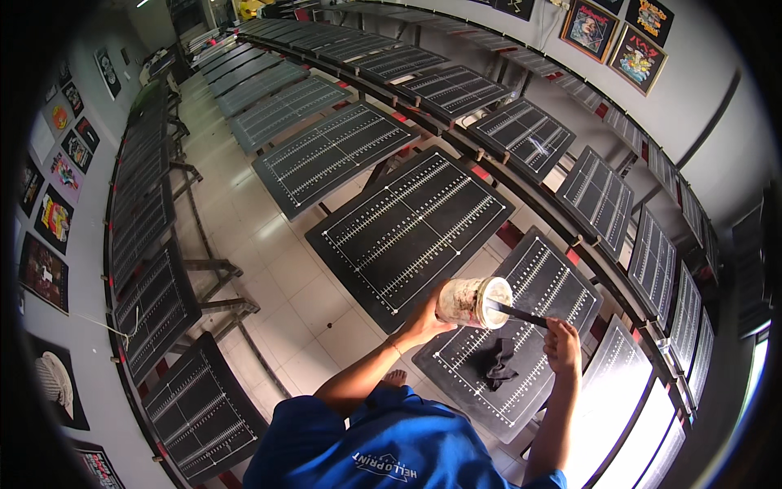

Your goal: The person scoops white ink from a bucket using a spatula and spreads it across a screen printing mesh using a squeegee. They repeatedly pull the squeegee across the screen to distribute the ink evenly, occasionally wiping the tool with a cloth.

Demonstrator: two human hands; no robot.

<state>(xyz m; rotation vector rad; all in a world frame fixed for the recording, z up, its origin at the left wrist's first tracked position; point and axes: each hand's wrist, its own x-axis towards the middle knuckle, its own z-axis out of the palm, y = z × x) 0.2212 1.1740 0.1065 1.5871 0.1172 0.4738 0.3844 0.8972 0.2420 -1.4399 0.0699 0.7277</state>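
My left hand (pixel 427 320) is wrapped round a pale, stained plastic tub (pixel 466 303), tipped so that its mouth faces right. In my closed right hand (pixel 562 345) is the handle of a dark, flat spatula-like tool (pixel 525 315). Its far end reaches into the mouth of the tub, and that end's shape cannot be made out. Both hands are above a black printing board (pixel 529 269) marked with white ruled lines. On this board, below the tub, lies a crumpled black cloth (pixel 498 364).
Ahead, a similar black board (pixel 415 232) lies beside several more on a long metal frame (pixel 456 138). Another row of boards (pixel 155 310) stands on the left, across a tiled floor aisle (pixel 269 261). Framed prints (pixel 639 61) hang on the walls.
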